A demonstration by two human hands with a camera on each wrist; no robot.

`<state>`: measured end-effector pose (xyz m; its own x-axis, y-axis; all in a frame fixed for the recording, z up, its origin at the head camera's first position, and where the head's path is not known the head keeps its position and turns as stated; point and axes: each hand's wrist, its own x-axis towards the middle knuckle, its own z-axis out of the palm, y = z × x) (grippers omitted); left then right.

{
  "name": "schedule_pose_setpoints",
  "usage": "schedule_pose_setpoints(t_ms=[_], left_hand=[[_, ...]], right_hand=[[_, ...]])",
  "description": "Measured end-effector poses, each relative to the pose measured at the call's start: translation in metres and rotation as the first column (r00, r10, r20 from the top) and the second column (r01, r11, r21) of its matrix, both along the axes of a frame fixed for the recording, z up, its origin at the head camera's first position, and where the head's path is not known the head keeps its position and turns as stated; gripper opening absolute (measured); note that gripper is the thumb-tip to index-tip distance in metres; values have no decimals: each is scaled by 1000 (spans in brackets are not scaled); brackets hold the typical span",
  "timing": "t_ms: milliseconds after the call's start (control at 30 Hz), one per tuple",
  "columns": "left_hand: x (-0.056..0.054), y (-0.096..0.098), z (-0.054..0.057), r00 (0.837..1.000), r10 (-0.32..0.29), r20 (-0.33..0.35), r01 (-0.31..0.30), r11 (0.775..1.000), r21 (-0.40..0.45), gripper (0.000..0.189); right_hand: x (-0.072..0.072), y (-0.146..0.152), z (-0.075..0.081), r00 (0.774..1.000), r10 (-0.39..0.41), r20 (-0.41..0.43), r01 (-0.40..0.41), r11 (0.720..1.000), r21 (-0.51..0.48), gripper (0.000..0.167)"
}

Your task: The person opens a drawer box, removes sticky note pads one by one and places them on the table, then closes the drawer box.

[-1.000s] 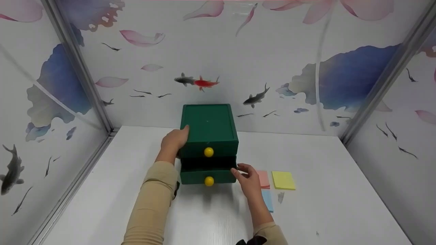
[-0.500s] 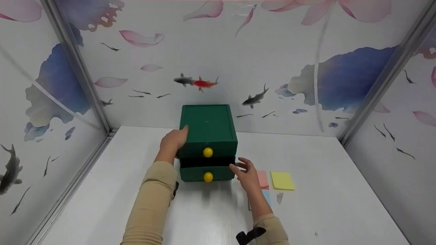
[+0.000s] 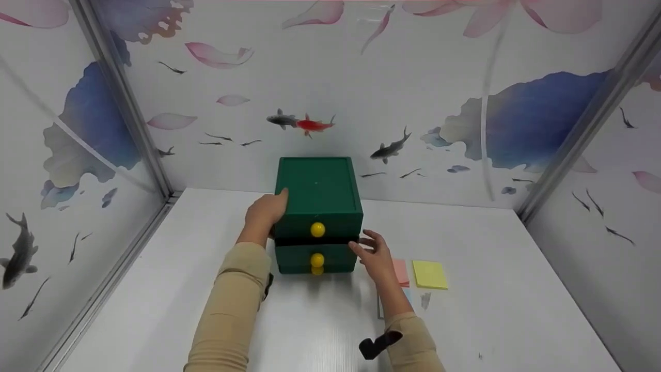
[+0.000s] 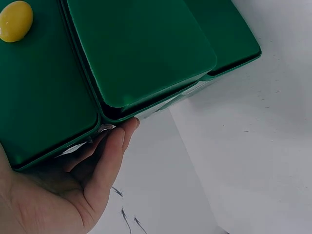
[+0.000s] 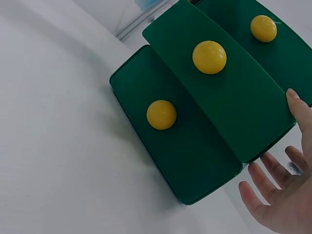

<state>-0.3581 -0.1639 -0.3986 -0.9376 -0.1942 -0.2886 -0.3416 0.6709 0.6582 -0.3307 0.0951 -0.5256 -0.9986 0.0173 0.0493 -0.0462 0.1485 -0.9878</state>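
A green desktop drawer cabinet (image 3: pixel 317 185) with yellow knobs stands against the back wall. Its middle drawer (image 3: pixel 297 256) sticks out partway, with a narrow dark gap above its front. The bottom drawer (image 5: pixel 192 151) is pushed in below it. My left hand (image 3: pixel 265 209) holds the cabinet's left side, thumb over the top edge and fingers along the side wall in the left wrist view. My right hand (image 3: pixel 376 256) is at the middle drawer's right front corner. Its thumb touches the upper front edge, and the other fingers spread loosely beside the drawer's side. The drawer's inside is hidden.
To the right on the white table (image 3: pixel 490 289) lie a yellow sticky note pad (image 3: pixel 430 274) and a pink pad (image 3: pixel 401 271). A blue pad is mostly covered by the right forearm. Printed panels (image 3: pixel 206 155) enclose the table.
The middle drawer has slid inward toward the cabinet, narrowing its opening and revealing the bottom knob. My right hand has followed it forward. My left hand stays on the cabinet's side.
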Motion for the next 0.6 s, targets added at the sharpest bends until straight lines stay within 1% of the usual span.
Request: schedule_pose_setpoints(t_ms=[267, 467, 600], left_hand=[[0, 0, 0, 1000, 3, 9, -3, 1000, 7, 75], [-1, 0, 2, 1000, 0, 5, 0, 1000, 7, 74], [1, 1, 3, 1000, -1, 6, 1, 1000, 12, 74]], right_hand=[[-1, -4, -2, 999, -52, -4, 52, 998, -23, 63], [-6, -7, -2, 997, -67, -22, 66, 997, -30, 60], [-8, -8, -5, 996, -83, -32, 82, 996, -29, 58]])
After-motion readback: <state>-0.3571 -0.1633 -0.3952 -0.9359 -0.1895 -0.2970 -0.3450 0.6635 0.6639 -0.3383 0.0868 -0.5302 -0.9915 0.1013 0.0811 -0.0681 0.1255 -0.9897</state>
